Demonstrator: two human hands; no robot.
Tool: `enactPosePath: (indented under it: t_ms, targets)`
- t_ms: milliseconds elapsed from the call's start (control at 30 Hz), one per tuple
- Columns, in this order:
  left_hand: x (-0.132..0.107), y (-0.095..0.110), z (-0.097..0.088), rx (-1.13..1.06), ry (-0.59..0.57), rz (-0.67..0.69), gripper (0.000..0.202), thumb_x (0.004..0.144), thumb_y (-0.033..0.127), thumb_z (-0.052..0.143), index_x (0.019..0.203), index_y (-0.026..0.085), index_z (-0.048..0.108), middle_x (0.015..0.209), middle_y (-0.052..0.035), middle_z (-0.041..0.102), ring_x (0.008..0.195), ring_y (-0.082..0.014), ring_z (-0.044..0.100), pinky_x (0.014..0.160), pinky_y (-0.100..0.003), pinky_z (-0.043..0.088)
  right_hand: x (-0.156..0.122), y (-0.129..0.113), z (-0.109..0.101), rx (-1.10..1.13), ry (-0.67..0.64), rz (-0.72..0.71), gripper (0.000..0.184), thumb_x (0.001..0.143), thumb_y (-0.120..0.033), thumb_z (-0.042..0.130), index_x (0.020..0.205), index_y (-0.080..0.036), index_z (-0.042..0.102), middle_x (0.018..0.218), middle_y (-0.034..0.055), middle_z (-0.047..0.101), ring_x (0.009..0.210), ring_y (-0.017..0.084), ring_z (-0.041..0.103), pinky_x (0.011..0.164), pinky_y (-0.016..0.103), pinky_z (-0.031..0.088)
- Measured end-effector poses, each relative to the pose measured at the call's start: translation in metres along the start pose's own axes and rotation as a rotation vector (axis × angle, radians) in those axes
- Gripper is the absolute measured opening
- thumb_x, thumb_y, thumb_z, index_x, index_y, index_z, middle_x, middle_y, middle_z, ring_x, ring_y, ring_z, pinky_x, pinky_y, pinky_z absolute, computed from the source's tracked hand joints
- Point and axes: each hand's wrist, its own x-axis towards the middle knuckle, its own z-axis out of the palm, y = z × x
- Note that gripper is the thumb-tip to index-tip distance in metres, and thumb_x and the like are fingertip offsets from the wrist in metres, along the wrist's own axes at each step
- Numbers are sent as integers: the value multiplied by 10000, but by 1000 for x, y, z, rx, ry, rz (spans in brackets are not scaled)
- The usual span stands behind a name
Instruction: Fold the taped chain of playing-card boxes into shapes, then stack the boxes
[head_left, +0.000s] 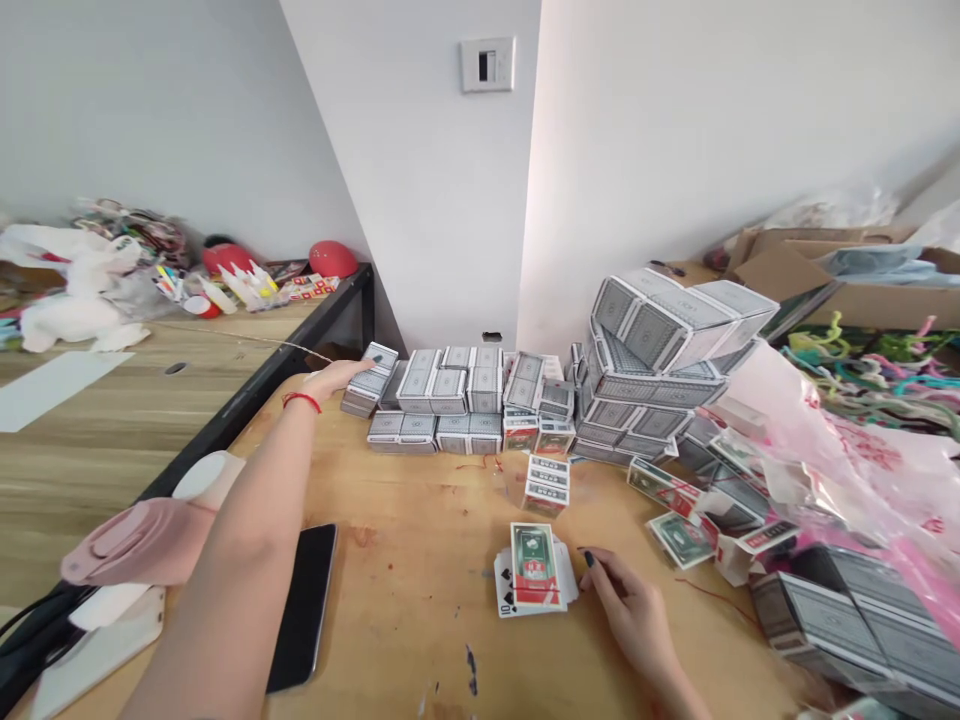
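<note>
At the far left end of the row, my left hand [339, 379] reaches out with its fingers over a grey-backed block of playing card packs [370, 382], gripping it by its left side. A red string bracelet [302, 402] circles that wrist. Nearer to me, a green and red card box [534, 562] lies on a loose pile of playing cards [505, 603], a ten of spades showing. Just right of this pile, my right hand [631, 610] rests low with its fingers curled together. Whatever they pinch, if anything, is too small to make out.
Stacked card packs [652, 390] rise at the right, beside scattered boxes [679, 538] and pink plastic wrap [832, 440]. A small block of packs [547, 484] stands mid-table. A black phone [306, 605] and pink item [142, 540] lie near my left arm. Behind is a wall [442, 200].
</note>
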Motion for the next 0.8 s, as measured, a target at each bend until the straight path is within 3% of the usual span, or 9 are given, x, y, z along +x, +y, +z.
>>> enactPosePath:
  t_ms: [100,200,300,367,467,567,667,800]
  targets:
    - [-3,-5,2,-3,12,16,397,525,508,717,739,174,710,782,-90,731,755,-243,670,670,-298,505,-1,-1,-1,2,1,-9,394,857,-504,481,901,-169,682,633,46,686,620,181,666,592,215,537]
    - [-2,-5,-5,42,138,26,471,620,545,638,863,148,709,865,-117,726,809,-273,668,691,-327,496,0,-4,-3,-55,62,-14,393,866,-487,472,941,-162,680,581,24,651,538,156,621,533,203,510]
    - [2,9,-16,143,234,70,531,638,594,622,926,155,705,954,-136,711,943,-333,637,777,-374,472,8,-15,-3,-116,148,-49,391,860,-474,476,935,-153,686,600,28,651,498,136,578,462,193,464]
    - [1,24,-17,329,218,151,583,597,635,651,938,166,709,993,-146,704,992,-369,618,810,-397,461,15,-25,-1,-119,150,-99,377,859,-457,474,915,-151,688,639,38,667,507,129,580,473,193,461]
    - [-12,46,-3,668,160,192,654,591,697,620,910,136,722,992,-210,692,961,-421,620,794,-453,465,24,-41,6,-109,99,-158,343,878,-412,452,904,-159,681,586,16,641,505,124,587,530,198,482]
    - [-31,55,21,846,189,220,638,718,677,499,867,102,730,985,-256,677,952,-444,615,834,-532,428,27,-60,15,-101,35,-208,314,895,-379,435,884,-170,670,561,4,625,509,122,591,522,189,482]
    - [-40,53,33,879,152,224,578,856,535,359,917,89,721,1013,-258,672,988,-417,617,868,-529,413,33,-93,26,-116,-43,-386,263,911,-307,428,897,-182,659,644,20,664,564,122,611,545,190,488]
    - [-34,52,27,866,39,206,500,873,399,345,970,67,707,1023,-254,680,984,-367,638,821,-426,470,64,-161,62,-182,-288,-857,245,898,-194,406,998,-196,629,902,55,693,831,167,643,745,274,530]
